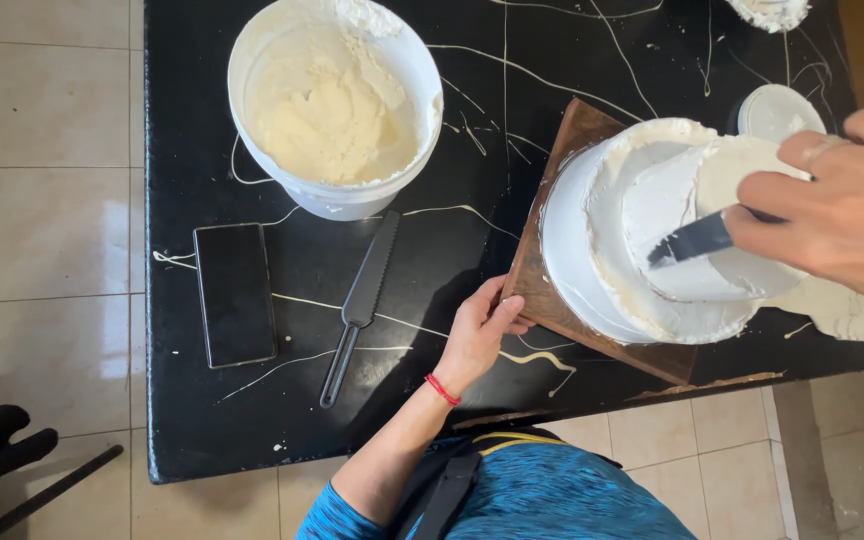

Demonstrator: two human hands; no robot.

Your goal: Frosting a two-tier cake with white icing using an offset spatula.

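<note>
A round cake point(642, 240) covered in white cream stands on a brown wooden board point(552, 290) at the right of a black marble table point(432, 400). My right hand point(842, 205) is shut on a metal spatula point(692, 240), whose cream-loaded blade lies across the cake's top. At the board's near left edge my left hand point(477, 330) grips the wood, a red string around its wrist.
A white bucket of cream point(332, 100) stands at the table's back left. A black serrated knife point(360, 300) and a dark phone point(235, 293) lie in front of it. Small white containers point(777, 108) sit behind the cake. Tiled floor surrounds the table.
</note>
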